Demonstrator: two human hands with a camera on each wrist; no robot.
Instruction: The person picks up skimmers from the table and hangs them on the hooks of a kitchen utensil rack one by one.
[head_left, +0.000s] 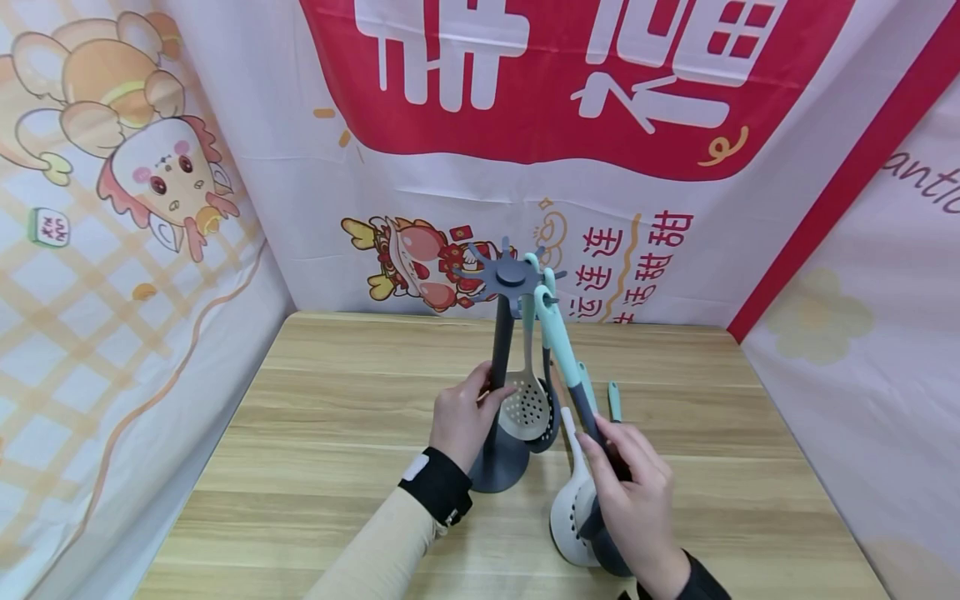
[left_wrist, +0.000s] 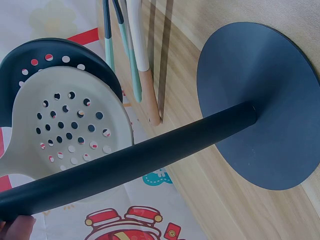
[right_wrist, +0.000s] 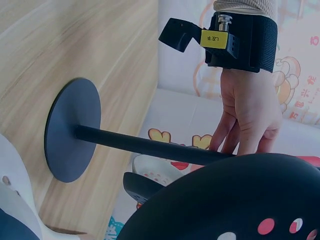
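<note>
My left hand point(head_left: 465, 421) grips the dark pole point(head_left: 503, 342) of a utensil stand, above its round base point(left_wrist: 260, 105). A light skimmer point(head_left: 525, 408) and a dark skimmer point(head_left: 551, 425) hang from the stand's star-shaped hook top point(head_left: 510, 275). My right hand point(head_left: 637, 492) holds another dark slotted utensil point(right_wrist: 225, 200) by the lower part of its shaft. Its teal handle point(head_left: 558, 333) tilts up to the stand's top, the end at one hook; whether it is hooked cannot be made out. The hand partly covers its head in the head view.
Beside the stand, a white slotted spoon point(head_left: 573, 508) with a wooden handle lies on the wooden table point(head_left: 337, 417). Other utensils with teal handles point(head_left: 615, 400) lie behind my right hand. Printed cloth point(head_left: 300, 233) hangs behind the table and at both sides.
</note>
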